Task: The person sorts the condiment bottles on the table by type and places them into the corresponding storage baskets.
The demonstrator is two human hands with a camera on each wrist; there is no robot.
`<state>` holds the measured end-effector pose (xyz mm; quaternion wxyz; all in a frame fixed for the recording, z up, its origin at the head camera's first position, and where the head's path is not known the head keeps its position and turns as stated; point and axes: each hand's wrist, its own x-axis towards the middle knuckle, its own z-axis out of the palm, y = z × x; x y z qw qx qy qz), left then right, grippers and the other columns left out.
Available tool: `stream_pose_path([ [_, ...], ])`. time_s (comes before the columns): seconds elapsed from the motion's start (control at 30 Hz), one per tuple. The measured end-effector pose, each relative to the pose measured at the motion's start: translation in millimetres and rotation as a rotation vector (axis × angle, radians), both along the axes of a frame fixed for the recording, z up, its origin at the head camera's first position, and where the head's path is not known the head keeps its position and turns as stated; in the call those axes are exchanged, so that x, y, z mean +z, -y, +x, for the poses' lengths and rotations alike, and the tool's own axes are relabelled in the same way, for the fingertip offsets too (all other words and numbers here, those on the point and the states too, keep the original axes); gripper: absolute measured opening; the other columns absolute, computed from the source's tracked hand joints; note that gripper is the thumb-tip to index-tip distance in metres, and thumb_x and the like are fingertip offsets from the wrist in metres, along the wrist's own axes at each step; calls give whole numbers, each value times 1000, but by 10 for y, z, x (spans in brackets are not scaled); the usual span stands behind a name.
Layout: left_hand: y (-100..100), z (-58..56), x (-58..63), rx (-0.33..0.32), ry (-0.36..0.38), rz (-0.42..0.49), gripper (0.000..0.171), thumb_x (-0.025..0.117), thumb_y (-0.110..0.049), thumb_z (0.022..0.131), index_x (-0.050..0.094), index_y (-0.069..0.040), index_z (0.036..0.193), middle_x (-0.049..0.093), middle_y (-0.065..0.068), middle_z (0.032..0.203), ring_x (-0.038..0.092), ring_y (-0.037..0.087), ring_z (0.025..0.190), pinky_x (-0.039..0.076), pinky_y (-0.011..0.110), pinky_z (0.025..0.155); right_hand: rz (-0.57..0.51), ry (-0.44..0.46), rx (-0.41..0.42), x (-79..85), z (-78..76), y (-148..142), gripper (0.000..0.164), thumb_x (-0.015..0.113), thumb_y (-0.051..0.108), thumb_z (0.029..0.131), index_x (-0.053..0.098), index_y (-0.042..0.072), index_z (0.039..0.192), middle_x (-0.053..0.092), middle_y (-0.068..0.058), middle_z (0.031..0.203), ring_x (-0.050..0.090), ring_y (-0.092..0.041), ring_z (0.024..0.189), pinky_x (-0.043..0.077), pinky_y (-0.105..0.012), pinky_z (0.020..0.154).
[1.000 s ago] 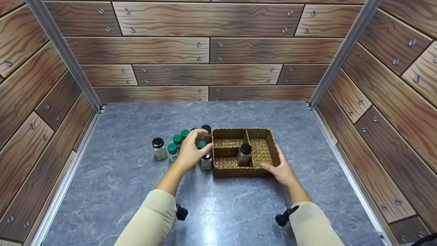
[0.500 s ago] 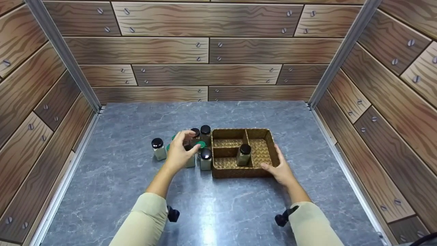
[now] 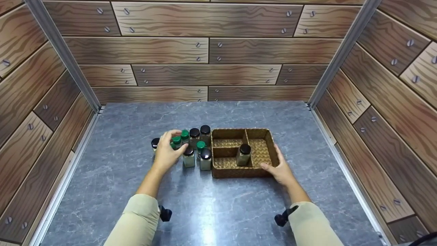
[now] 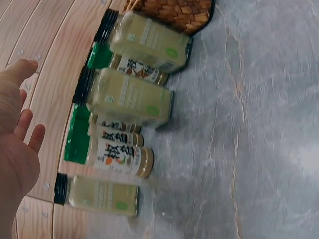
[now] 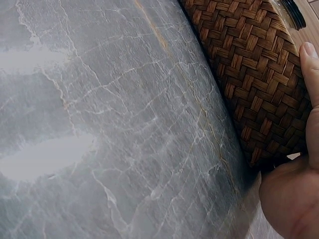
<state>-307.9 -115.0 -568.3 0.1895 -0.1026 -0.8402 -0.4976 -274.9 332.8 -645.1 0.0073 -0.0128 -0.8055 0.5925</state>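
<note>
My left hand [image 3: 166, 155] hovers over the left end of a group of spice jars, fingers spread apart and holding nothing. It covers parts of a black-capped jar [image 3: 155, 142] and the nearest green-capped jars [image 3: 176, 140]. In the left wrist view the palm [image 4: 15, 159] is beside the caps, and a jar with a green cap [image 4: 119, 158] stands below it. At the right end of a divided woven basket [image 3: 232, 173], my right hand [image 3: 282, 171] grips the corner, thumb over the rim and fingers along the outer side. One black-capped jar [image 3: 243, 155] stands upright in the basket's front left compartment.
Pale-filled black-capped jars [image 3: 189, 160] stand close to the basket's left side. Darker black-capped jars [image 3: 194, 137] are behind them. Wood-patterned walls [image 3: 205, 51] enclose the grey marbled table [image 3: 239, 212] at the back and both sides.
My left hand has moved left, away from the basket and across the jars, uncovering the ones nearest the basket. My right hand and the basket have stayed in place.
</note>
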Motion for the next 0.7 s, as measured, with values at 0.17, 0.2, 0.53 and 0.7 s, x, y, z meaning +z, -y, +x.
stream_pose_path([
  [0.17,87,3,-49,23,30,11,48,89,-5,88,67,-3,131,71,18,130,63,39,125,53,54,113,17,1,-1,5,3,-7,109,84,11,93,12,14,175,18,-23,181,21,-45,167,15,-58,138],
  [0.2,107,7,-53,29,36,11,48,88,-5,88,67,-4,131,70,18,130,63,38,126,53,55,113,15,4,-1,7,5,-5,110,84,12,93,12,14,175,18,-23,181,20,-45,167,15,-59,138],
  [0.53,327,-12,-52,79,61,-15,45,84,-3,91,66,-2,132,69,21,131,61,40,121,51,55,107,-40,2,0,9,20,15,109,83,8,93,11,13,175,20,-25,180,25,-46,165,17,-57,138],
  [0.7,441,-36,-53,93,54,-56,44,83,-2,90,66,-2,131,69,22,131,60,42,127,46,56,116,-9,4,-6,24,18,6,110,84,10,93,12,15,175,20,-25,180,24,-46,165,17,-58,138],
])
